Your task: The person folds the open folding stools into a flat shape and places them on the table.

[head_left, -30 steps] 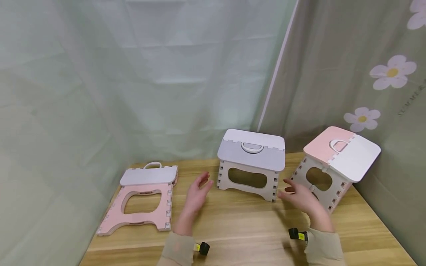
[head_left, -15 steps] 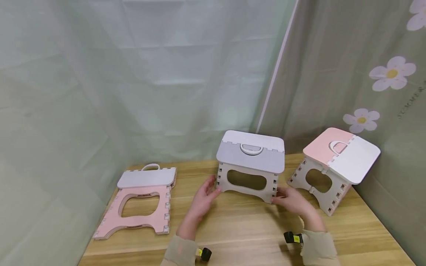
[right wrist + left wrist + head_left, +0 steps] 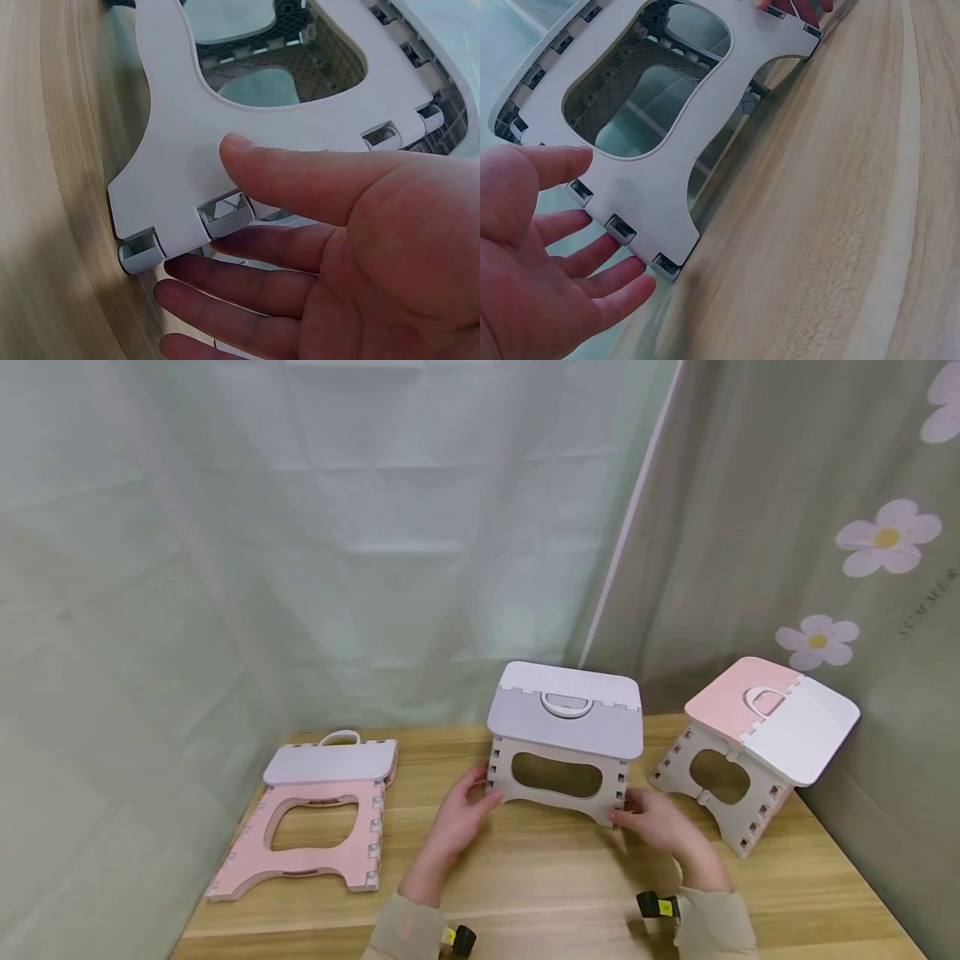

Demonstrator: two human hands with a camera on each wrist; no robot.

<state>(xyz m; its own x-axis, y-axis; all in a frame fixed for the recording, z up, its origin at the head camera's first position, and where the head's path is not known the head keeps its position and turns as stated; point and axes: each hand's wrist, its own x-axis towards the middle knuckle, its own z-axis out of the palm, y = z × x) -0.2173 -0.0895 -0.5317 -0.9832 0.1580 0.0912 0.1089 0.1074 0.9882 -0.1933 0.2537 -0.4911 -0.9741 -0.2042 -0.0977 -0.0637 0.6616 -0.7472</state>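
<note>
A folding stool [image 3: 525, 717] with a white and pale grey-lilac top stands unfolded at the back middle of the table, its small carry handle [image 3: 567, 712] lying over the top. My left hand [image 3: 457, 817] holds its left side low down. In the left wrist view the thumb [image 3: 566, 163] lies at the white leg panel's edge, with the other fingertips along the hinged side. At the right side my right hand [image 3: 662, 823] holds the lower leg. Its thumb [image 3: 277, 169] presses the front of the panel, while the fingers reach behind the hinge edge, their tips partly hidden.
To the left, a pink and white folding stool [image 3: 315, 860] lies folded flat on the wooden table [image 3: 540, 893]. Another unfolded stool [image 3: 802, 722], pink and white, stands close on the right. Pale curtains [image 3: 420, 568] hang right behind the table.
Both hands have moved in from either side of the middle stool and taken hold of its lower legs. The stool stays in about the same place.
</note>
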